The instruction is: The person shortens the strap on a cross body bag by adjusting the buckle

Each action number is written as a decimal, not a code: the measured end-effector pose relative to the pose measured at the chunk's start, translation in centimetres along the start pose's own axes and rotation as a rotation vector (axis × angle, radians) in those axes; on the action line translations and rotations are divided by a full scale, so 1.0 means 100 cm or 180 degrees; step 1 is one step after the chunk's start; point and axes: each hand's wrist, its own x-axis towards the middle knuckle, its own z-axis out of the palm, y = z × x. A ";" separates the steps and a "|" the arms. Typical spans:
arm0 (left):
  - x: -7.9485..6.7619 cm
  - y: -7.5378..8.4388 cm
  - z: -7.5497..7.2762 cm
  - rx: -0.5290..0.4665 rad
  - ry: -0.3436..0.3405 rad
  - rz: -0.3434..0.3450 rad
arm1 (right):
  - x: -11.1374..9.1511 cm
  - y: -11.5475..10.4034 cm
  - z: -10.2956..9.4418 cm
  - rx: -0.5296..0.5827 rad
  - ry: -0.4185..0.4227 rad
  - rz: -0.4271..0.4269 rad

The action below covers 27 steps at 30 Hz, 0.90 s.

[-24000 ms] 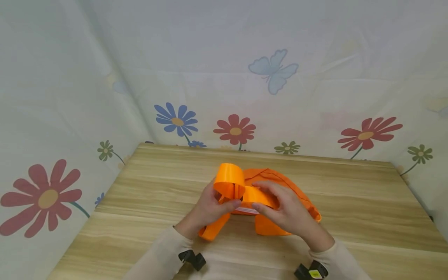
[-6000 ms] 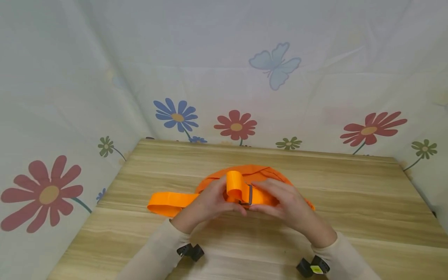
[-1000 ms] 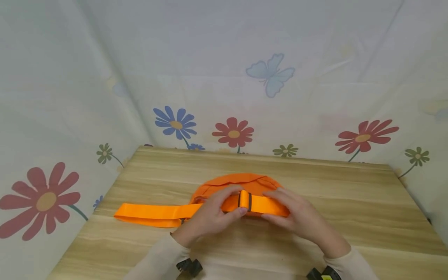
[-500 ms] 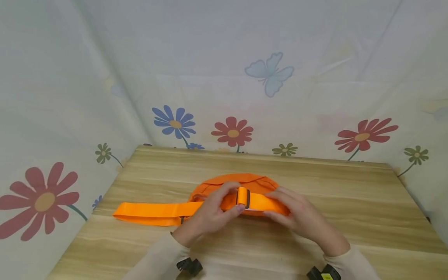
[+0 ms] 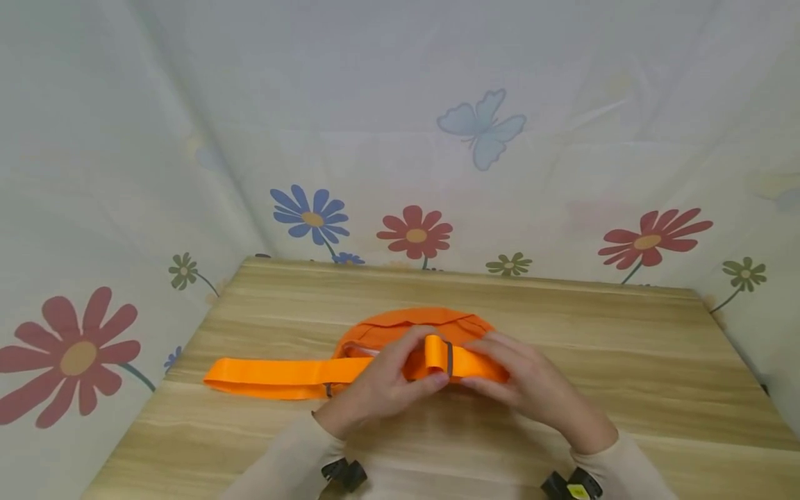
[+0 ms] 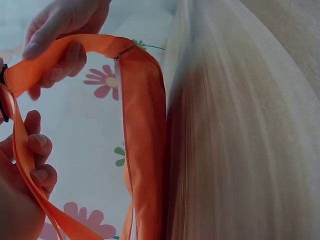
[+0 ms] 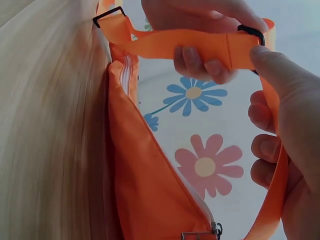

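Note:
An orange fabric waist bag [image 5: 400, 319] with a white zipper lies on the table behind both hands. Its orange strap [image 5: 269, 373] stretches out in a long loop to the left. My left hand [image 5: 384, 385] pinches the strap beside a dark slide buckle [image 5: 449, 359], where a short loop of webbing bulges up. My right hand [image 5: 531, 378] grips the strap just right of that buckle. In the right wrist view, the right thumb lies against the slide buckle [image 7: 259, 40] and the fingers curl round the webbing. The left palm is hidden in the head view.
A second dark buckle [image 7: 110, 19] sits on the strap farther left. Metal zipper pull hardware [image 7: 217, 229] shows at the bag's end. The wooden table [image 5: 300, 292] meets a flower-printed curtain [image 5: 537, 187] at its back and sides.
Over the last second, the webbing at the slide buckle has risen into a rounder loop, and the right hand has shifted slightly left. Earlier, a taller loop stood there and the left strap loop was shorter.

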 end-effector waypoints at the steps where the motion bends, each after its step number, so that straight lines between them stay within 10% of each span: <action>1: 0.000 0.000 0.000 -0.0029 -0.0013 0.0008 | 0.001 -0.001 0.000 -0.0017 -0.0019 -0.0008; 10: 0.003 0.000 0.002 -0.0219 -0.0042 -0.0029 | 0.002 -0.002 0.000 -0.0110 -0.0066 -0.0069; 18: 0.001 0.005 -0.005 -0.0415 0.0053 -0.0491 | -0.009 0.010 -0.004 -0.0150 0.0252 -0.0127; 27: 0.000 0.000 -0.007 -0.0344 0.0013 -0.0391 | -0.014 0.014 -0.005 0.0025 0.0199 -0.0139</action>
